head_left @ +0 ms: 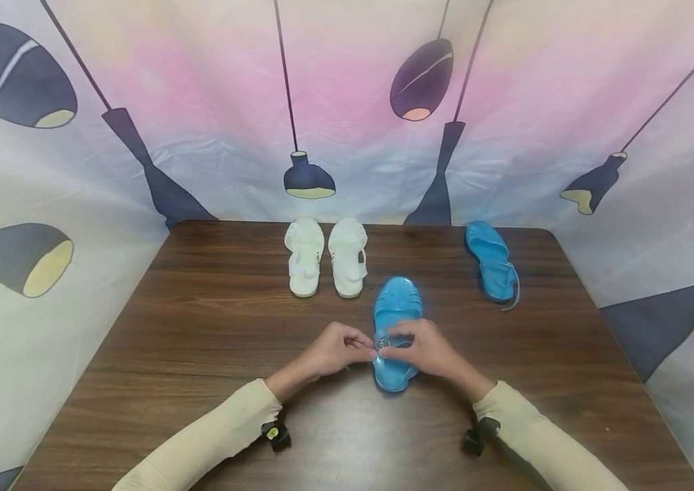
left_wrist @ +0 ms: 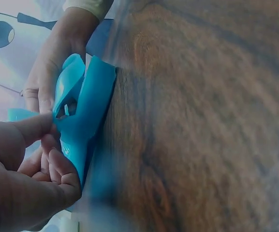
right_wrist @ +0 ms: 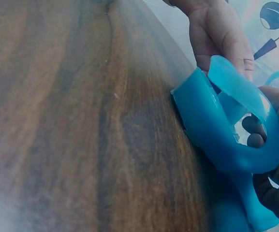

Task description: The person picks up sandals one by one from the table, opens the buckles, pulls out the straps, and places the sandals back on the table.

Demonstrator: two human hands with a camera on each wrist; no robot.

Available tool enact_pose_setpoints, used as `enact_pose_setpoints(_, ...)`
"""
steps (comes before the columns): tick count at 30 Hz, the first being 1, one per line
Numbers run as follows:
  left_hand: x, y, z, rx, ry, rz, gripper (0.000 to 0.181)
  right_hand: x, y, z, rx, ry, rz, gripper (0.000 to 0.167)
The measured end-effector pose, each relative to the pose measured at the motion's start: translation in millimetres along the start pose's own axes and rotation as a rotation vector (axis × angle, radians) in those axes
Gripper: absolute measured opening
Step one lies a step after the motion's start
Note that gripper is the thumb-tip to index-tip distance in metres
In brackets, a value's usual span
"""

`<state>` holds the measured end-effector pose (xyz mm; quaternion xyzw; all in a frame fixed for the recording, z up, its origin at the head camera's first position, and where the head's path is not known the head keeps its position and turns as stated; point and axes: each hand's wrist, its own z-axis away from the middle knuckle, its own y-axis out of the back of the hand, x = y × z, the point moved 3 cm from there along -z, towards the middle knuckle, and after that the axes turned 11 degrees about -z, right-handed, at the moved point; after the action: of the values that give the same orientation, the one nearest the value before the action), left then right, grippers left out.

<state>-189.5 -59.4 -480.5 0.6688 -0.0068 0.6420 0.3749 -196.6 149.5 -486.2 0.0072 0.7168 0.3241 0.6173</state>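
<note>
A blue sandal [head_left: 397,300] lies on the table, toe pointing away, between my two hands. My left hand [head_left: 339,349] is at its left side, thumb and fingers pinching the ankle strap [left_wrist: 69,89] near the small buckle [head_left: 383,343]. From the right, my right hand [head_left: 429,349] reaches over the sandal and grips the strap by the buckle with thumb and fingers. In the right wrist view the strap [right_wrist: 241,89] arches above the heel [right_wrist: 199,111]. Fingers partly cover the buckle, so how the strap sits in it cannot be told.
Two white sandals [head_left: 305,262] stand side by side at the back of the brown wooden table [head_left: 211,327]. Another blue sandal [head_left: 489,249] lies at the back right, its strap loose to the side. A curtain [head_left: 218,102] printed with lamps hangs behind.
</note>
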Motion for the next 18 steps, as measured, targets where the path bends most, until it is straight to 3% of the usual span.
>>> enact_pose_setpoints(6, 1.8, 0.5, -0.7, 0.005, 0.009, 0.01, 0.015, -0.6, -0.4, -2.0, -0.018, 0.026, 0.006, 0.028)
enact_pose_setpoints(13, 0.6, 1.4, -0.8, -0.027, 0.016, 0.006, 0.018, 1.4, 0.3, -2.3, 0.003, 0.009, -0.012, 0.033)
enact_pose_setpoints(18, -1.2, 1.5, 1.2, -0.015, -0.006, -0.004, 0.019, -0.1, -0.3, -1.2, 0.035, -0.021, -0.04, 0.034)
